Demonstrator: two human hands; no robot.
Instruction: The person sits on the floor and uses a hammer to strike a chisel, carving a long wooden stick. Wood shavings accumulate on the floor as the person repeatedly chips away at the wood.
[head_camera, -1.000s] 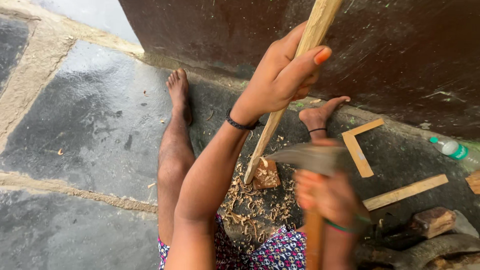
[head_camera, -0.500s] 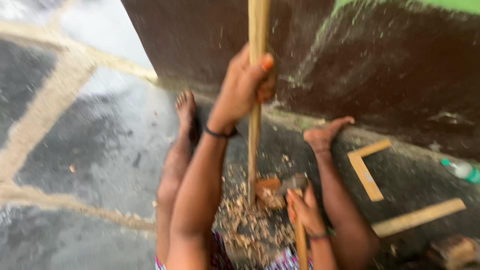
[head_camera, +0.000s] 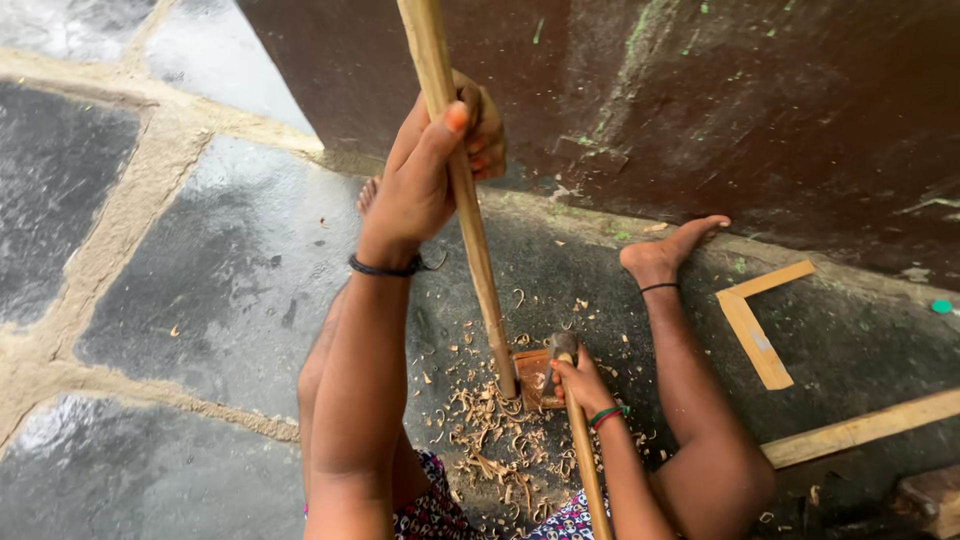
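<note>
Wooden pole (head_camera: 462, 200) upright between the legs, lower end planted on a small wood block (head_camera: 533, 377) on the stone floor (head_camera: 230, 270), amid curled shavings (head_camera: 490, 440). Left hand (head_camera: 425, 170) clenched around the pole high up, thumb along the shaft. Right hand (head_camera: 580, 385) wrapped tight on a hatchet handle (head_camera: 585, 460), tool head (head_camera: 563, 347) touching the block beside the pole's foot. Angled wood strips (head_camera: 755, 320) near the right foot, by the dark wall (head_camera: 750, 110).
</note>
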